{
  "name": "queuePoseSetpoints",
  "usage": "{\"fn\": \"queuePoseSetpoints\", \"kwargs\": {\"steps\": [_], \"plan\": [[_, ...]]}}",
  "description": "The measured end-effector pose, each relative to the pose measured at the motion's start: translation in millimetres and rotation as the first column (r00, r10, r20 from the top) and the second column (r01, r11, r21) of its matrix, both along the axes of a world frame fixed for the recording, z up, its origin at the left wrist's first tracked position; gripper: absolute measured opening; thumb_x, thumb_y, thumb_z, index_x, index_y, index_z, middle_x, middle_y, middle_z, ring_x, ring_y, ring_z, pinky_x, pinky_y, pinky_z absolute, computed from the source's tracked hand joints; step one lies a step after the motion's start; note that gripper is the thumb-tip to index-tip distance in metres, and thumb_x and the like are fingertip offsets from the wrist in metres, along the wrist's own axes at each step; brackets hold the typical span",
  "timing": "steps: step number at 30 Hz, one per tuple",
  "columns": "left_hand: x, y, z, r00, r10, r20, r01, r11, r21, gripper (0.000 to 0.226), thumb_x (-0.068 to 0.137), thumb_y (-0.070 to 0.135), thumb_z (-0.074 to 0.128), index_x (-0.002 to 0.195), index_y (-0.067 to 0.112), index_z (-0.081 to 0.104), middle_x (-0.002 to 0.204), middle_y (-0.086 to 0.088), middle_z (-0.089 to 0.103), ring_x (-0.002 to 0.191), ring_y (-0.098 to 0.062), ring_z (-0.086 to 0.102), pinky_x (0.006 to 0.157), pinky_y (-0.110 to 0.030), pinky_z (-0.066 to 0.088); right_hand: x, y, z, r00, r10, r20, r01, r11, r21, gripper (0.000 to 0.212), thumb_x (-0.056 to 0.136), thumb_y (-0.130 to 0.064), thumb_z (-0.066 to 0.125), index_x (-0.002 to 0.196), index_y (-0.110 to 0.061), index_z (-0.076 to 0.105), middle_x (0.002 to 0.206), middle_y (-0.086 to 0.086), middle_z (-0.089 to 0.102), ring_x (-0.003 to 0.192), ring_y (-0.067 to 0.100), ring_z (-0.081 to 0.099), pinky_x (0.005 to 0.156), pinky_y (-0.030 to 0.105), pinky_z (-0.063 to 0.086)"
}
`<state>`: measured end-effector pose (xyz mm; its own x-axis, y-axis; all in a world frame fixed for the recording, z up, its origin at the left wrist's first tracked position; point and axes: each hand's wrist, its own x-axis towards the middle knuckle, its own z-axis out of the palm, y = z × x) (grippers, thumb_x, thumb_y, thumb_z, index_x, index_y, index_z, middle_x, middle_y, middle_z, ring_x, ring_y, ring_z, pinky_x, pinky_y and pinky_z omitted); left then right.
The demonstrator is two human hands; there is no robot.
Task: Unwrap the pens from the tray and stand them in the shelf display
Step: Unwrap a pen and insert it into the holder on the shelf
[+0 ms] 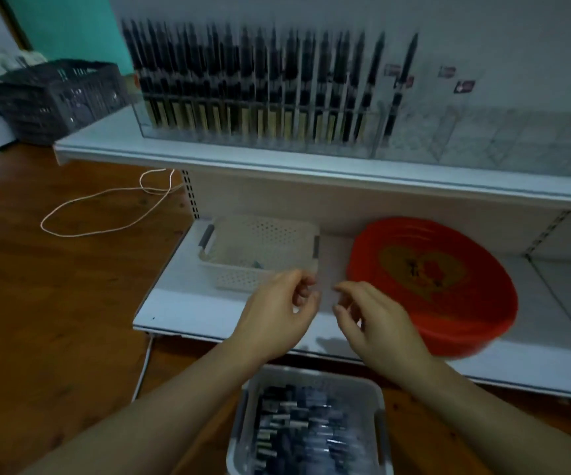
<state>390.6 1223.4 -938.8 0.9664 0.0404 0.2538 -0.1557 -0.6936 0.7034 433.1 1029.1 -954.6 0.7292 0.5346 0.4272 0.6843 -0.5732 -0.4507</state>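
Head view: holding left hand [279, 311] and right hand [376, 315] close together above the lower shelf [174, 303] front edge, fingers curled narrow, probably pinching a clear wrapper too blurred to confirm. Keeping tray [373, 389] of wrapped pens [298, 430] directly below for easy reach. Filling display [260, 142] from its left end on the upper shelf.
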Motion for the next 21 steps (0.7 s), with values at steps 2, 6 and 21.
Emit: {"fn": "queuePoseSetpoints", "kwargs": {"steps": [2,6,21], "plan": [[-8,4,-29,0.994,-0.019,-0.106,0.024,0.998,0.052,0.021,0.097,0.036,0.057,0.115,0.026,0.059,0.096,0.013,0.060,0.090,-0.004,0.058,0.080,-0.033,0.052,-6,-10,-27,0.996,0.011,-0.085,-0.018,0.996,-0.087,0.033,0.097,-0.033,0.057,0.129,-0.023,0.060,0.096,-0.019,0.054,0.073,0.000,0.051,0.067,0.028,0.047],[-18,11,-69,0.936,-0.117,-0.331,0.176,0.972,0.155,0.022,0.097,0.037,0.057,0.115,0.026,0.060,0.098,0.012,0.061,0.087,-0.007,0.059,0.081,-0.032,0.052,-18,-26,-69,0.977,0.038,-0.212,-0.098,0.955,-0.279,0.041,0.099,-0.035,0.055,0.138,-0.025,0.053,0.112,-0.008,0.063,0.099,0.011,0.061,0.085,0.032,0.051],[-45,-10,-146,0.578,-0.245,-0.778,0.520,0.846,0.120,0.044,0.104,0.032,0.049,0.146,0.019,0.042,0.146,-0.006,0.046,0.128,-0.024,0.049,0.107,-0.040,0.042,-40,-20,-147,0.897,-0.019,-0.442,-0.330,0.638,-0.696,0.032,0.100,-0.023,0.053,0.130,-0.011,0.053,0.126,0.012,0.054,0.115,0.031,0.053,0.092,0.039,0.047]]}}
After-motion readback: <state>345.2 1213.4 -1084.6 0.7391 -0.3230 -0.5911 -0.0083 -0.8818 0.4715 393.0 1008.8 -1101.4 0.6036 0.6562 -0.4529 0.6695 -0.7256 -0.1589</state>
